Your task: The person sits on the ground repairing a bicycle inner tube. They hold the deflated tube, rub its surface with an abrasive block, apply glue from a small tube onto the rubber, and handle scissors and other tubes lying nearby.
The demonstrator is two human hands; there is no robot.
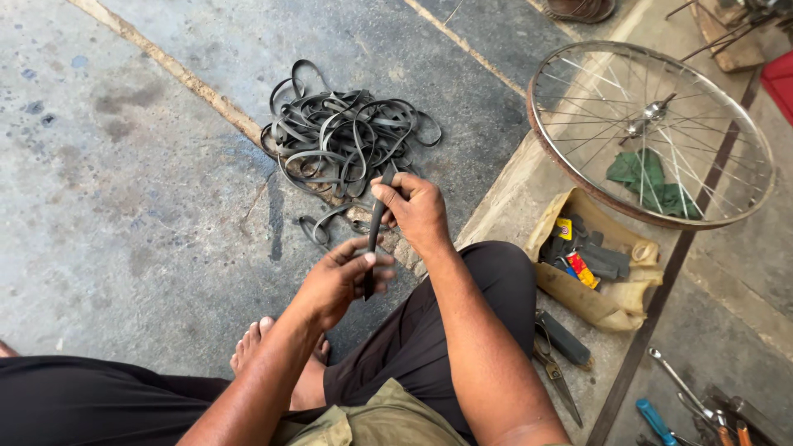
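Observation:
A black rubber strip [376,225] is stretched upright between my two hands. My right hand [413,206] grips its upper end with fingers closed. Lower down, my left hand [343,277] pinches the bottom end between thumb and fingers. Just beyond my hands, a tangled pile of black rubber bands and strips [343,136] lies on the concrete floor. I sit with my knees bent, and my bare foot [252,343] rests on the floor below my left hand.
A spoked bicycle wheel rim [545,132] lies at the right with a green cloth [648,182] under it. A tan bag [578,297] holds small boxes and black pieces. Scissors [555,376] and hand tools [690,400] lie at the lower right.

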